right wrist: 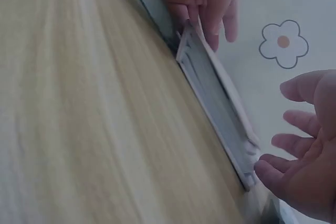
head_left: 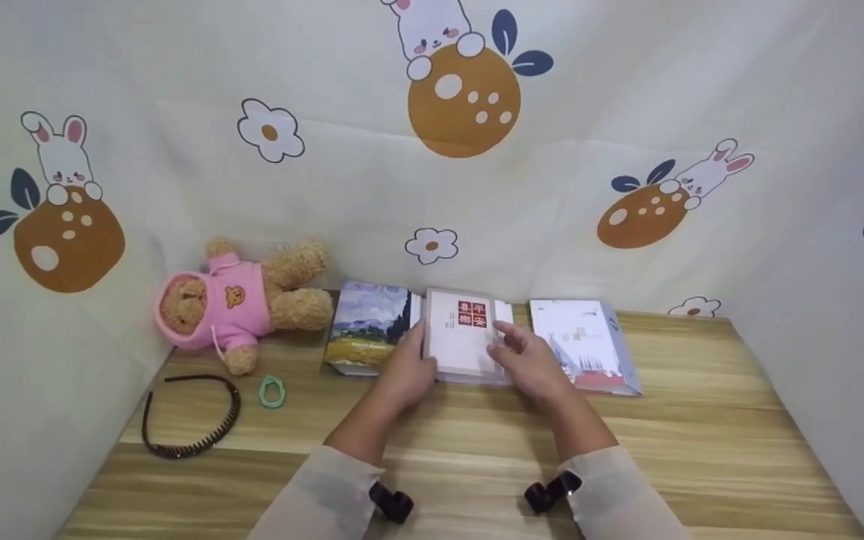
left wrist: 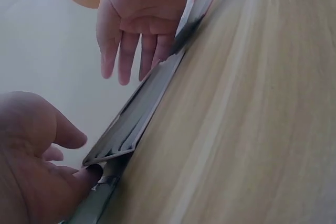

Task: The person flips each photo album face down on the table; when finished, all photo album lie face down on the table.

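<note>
A white book-like album (head_left: 458, 349) with red square characters on its cover lies flat in the middle of a row of three. My left hand (head_left: 407, 367) is at its left edge, the thumb touching the near left corner. At the right edge is my right hand (head_left: 529, 364), its fingers spread and slightly bent, a fingertip touching the side. In the right wrist view, most fingers of the right hand (right wrist: 310, 145) stand apart from the album (right wrist: 218, 103). The left wrist view shows the thumb of the left hand (left wrist: 37, 161) against the album's corner (left wrist: 126, 124).
Left of the album lies one with a painted landscape cover (head_left: 368, 330); to the right, one with a pale blue-white cover (head_left: 578, 341). A teddy bear in a pink hoodie (head_left: 241, 300), a dark headband (head_left: 233, 420) and a green hair tie (head_left: 272, 391) lie on the wooden table (head_left: 702, 435).
</note>
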`<action>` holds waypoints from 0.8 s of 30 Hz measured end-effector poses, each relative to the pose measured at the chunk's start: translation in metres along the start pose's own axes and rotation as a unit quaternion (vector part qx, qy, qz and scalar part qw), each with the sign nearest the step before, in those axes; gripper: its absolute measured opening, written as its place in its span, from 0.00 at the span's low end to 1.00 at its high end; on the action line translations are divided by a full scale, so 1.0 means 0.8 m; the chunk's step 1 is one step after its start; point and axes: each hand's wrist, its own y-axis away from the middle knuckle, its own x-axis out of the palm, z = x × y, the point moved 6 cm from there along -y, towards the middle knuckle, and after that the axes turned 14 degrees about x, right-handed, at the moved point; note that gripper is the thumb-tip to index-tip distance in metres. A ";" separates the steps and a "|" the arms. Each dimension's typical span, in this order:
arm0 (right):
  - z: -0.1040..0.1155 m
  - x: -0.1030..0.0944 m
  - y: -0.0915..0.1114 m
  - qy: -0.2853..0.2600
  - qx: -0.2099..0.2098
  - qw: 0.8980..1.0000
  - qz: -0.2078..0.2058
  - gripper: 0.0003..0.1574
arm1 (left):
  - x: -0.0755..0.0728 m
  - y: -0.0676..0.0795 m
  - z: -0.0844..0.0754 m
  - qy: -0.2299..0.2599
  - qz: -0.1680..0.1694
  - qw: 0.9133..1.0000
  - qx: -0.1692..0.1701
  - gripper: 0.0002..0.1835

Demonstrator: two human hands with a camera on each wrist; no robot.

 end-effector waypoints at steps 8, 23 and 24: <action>-0.004 0.008 0.003 0.023 0.003 1.000 0.014 0.40 | 0.003 0.001 0.000 0.056 0.007 0.998 -0.004 0.42; 0.034 0.006 0.033 0.005 -0.057 0.995 0.081 0.37 | 0.001 0.002 -0.060 0.237 -0.006 0.966 0.106 0.29; 0.038 0.006 0.037 0.003 -0.065 0.994 0.083 0.37 | 0.001 0.002 -0.062 0.246 -0.003 0.964 0.106 0.29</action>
